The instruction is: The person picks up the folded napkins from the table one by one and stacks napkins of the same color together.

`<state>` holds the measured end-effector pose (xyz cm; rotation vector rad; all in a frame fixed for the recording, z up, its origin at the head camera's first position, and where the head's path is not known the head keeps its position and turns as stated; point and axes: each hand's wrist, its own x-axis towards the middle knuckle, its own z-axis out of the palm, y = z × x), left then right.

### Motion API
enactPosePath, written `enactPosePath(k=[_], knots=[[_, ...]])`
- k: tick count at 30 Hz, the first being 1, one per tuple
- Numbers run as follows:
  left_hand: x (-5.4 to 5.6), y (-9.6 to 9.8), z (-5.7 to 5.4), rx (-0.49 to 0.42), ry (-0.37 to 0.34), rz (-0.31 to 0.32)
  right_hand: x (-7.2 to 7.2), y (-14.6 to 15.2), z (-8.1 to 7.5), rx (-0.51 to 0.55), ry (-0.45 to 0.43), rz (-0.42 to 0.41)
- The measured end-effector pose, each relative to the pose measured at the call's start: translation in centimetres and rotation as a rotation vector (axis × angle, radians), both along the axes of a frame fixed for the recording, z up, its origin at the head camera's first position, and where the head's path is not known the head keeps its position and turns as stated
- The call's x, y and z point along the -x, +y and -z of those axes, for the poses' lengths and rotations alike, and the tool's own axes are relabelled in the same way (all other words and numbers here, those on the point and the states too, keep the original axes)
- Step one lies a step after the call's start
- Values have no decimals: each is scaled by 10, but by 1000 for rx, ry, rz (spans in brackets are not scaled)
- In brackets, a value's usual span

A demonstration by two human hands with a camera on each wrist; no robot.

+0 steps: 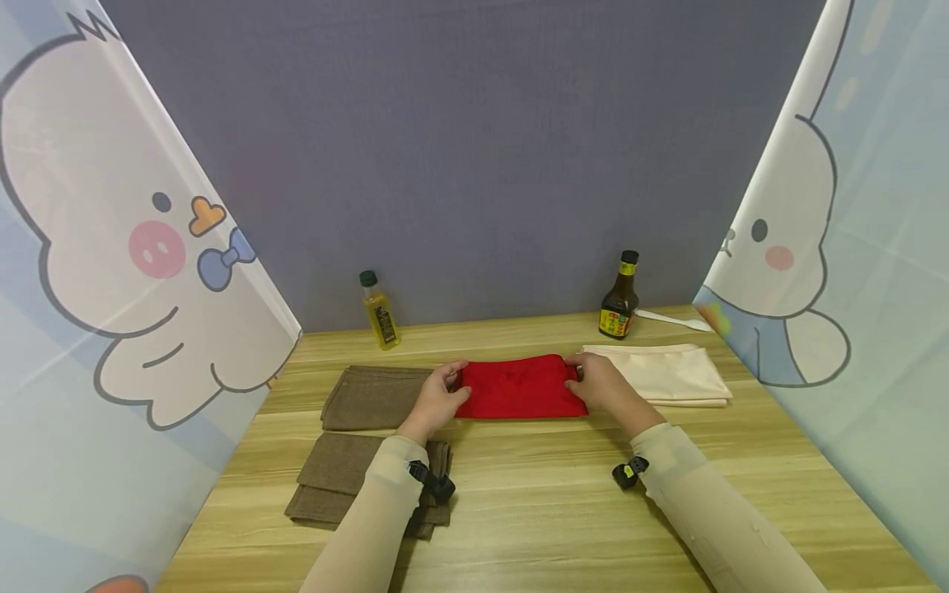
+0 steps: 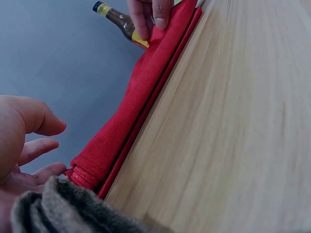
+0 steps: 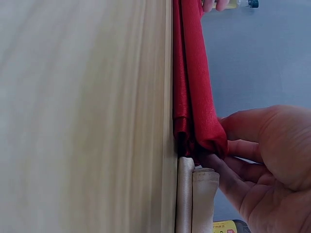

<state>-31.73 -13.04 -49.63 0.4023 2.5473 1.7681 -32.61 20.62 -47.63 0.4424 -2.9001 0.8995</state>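
At the far left, a pale panel (image 1: 104,247) printed with a cartoon animal borders a wood-grain table (image 1: 534,502). Near it, a brown cloth (image 1: 329,478) lies in uneven folds, partly hidden by the left sleeve (image 1: 363,519); just behind it, a second brown cloth (image 1: 371,401) lies folded flatter. An oil bottle (image 1: 381,319) with a dark green cap stands farther back, near the grey wall (image 1: 474,165). The left hand (image 1: 439,399) is at the left end of a folded red cloth (image 1: 519,389), thumb and fingers apart, fingertips by its edge rather than clamped on it, perhaps to square that end. The red cloth lies flat on the table at centre, between the brown and cream cloths. At its other end the right hand (image 1: 599,385) pinches the upper layer between thumb and fingers, seemingly to keep the fold aligned. Beyond, a dark sauce bottle (image 1: 619,303) stands behind a folded cream cloth (image 1: 670,377), and a slim white utensil (image 1: 676,319) lies to the bottle's right.
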Motion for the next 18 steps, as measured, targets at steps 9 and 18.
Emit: enactPosePath(k=[9, 18], knots=[[0, 1, -1, 9, -17, -10, 0, 1, 0, -23, -4, -7], [-1, 0, -3, 1, -1, 4, -2, 0, -1, -40, 6, -3]])
